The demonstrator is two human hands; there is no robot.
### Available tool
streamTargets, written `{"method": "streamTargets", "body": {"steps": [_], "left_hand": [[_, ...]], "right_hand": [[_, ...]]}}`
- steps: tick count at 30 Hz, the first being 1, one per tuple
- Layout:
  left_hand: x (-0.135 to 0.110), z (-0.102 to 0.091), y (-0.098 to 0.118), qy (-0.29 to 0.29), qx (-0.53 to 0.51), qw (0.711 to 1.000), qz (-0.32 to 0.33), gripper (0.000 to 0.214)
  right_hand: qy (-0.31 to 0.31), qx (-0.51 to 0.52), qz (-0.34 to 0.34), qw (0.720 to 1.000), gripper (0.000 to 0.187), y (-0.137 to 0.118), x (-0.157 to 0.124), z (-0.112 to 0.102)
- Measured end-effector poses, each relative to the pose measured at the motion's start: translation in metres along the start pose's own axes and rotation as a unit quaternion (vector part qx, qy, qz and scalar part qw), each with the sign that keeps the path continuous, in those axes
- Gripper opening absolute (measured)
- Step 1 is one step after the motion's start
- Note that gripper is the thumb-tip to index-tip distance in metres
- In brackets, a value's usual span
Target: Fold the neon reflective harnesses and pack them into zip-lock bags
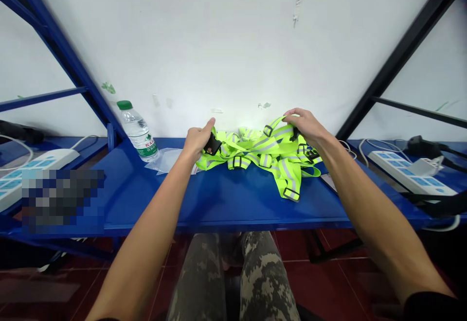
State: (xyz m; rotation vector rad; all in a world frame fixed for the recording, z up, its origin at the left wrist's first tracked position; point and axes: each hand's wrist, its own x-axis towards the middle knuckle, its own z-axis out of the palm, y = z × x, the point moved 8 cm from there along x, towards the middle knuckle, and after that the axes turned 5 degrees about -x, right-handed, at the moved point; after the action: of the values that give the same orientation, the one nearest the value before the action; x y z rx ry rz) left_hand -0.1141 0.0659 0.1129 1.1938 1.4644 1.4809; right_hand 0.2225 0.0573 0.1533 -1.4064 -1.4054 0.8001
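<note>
The one head-worn camera looks forward and steeply down from above the person's camouflage trousers [233, 277], close over the left hand [197, 141] and right hand [304, 126] at frame centre. It faces a blue shelf [226, 199] and a white wall [219, 44]. The lens seems wide-angle, judging by the blue upright [62, 53] leaning inward at upper left.

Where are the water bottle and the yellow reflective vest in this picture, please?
Water bottle [137, 131], head view, on its clear body.
Yellow reflective vest [288, 175], head view, on a grey reflective strip.
</note>
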Motion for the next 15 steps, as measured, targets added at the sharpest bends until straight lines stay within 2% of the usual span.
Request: {"method": "streamTargets", "body": {"steps": [1,3,6,9,12,15], "left_hand": [[-0.001,0.003,-0.007,-0.006,-0.051,0.998,-0.039,0.053],[-0.005,0.011,-0.017,-0.024,-0.134,0.986,-0.099,0.054],[-0.017,0.033,-0.021,-0.119,-0.203,0.960,-0.149,0.053],[-0.033,0.056,-0.013,-0.232,-0.272,0.923,-0.143,0.043],[-0.046,0.071,-0.004,-0.278,-0.346,0.889,-0.112,0.045],[-0.060,0.089,-0.004,-0.320,-0.367,0.866,-0.112,0.056]], "right_hand": [[0.001,0.045,0.009,0.999,0.017,0.002,0.000,0.002],[-0.036,0.132,0.063,0.989,0.014,0.013,-0.002,0.013],[-0.089,0.199,0.179,0.959,0.018,0.034,-0.011,0.034],[-0.118,0.247,0.222,0.936,0.023,0.044,-0.019,0.053],[-0.122,0.277,0.212,0.929,0.028,0.043,-0.024,0.068],[-0.088,0.272,0.220,0.933,0.025,0.043,-0.030,0.079]]}}
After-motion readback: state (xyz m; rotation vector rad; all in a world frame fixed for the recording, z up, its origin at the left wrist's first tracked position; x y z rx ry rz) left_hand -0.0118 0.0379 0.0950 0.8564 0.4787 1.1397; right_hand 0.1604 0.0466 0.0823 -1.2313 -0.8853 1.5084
